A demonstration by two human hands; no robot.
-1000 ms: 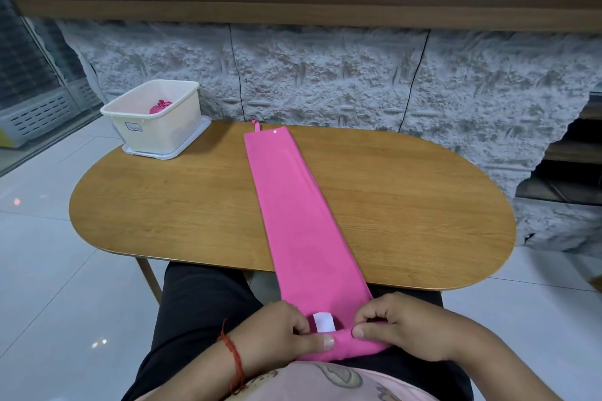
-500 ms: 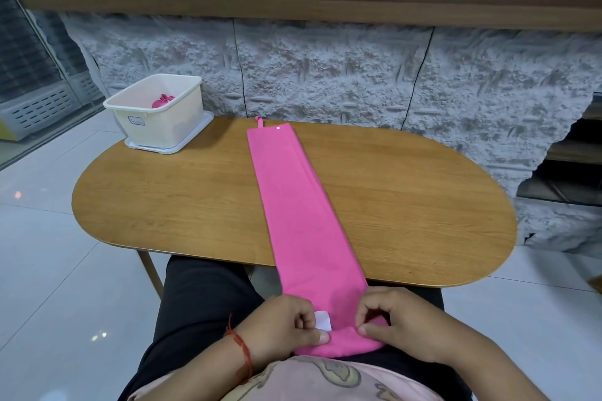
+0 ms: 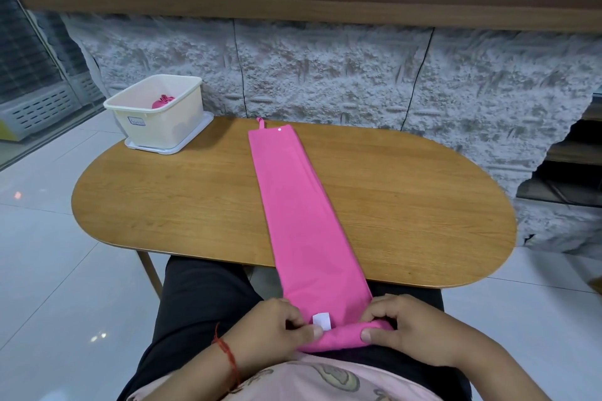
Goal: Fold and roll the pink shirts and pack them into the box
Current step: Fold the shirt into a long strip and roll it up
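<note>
Left hand (image 3: 277, 324) and right hand (image 3: 402, 324) both pinch the rolled near end of the pink shirt (image 3: 303, 212) over the lap — its long folded strip lies across the table (image 3: 169, 205). Box (image 3: 159, 114) at far-left corner — pink roll inside.

Bare wood lies left and right of the long pink shirt (image 3: 293, 205) on the table (image 3: 169, 205). The box (image 3: 163, 130) stands at the far left corner; the stone wall (image 3: 342, 75) closes the far side.
</note>
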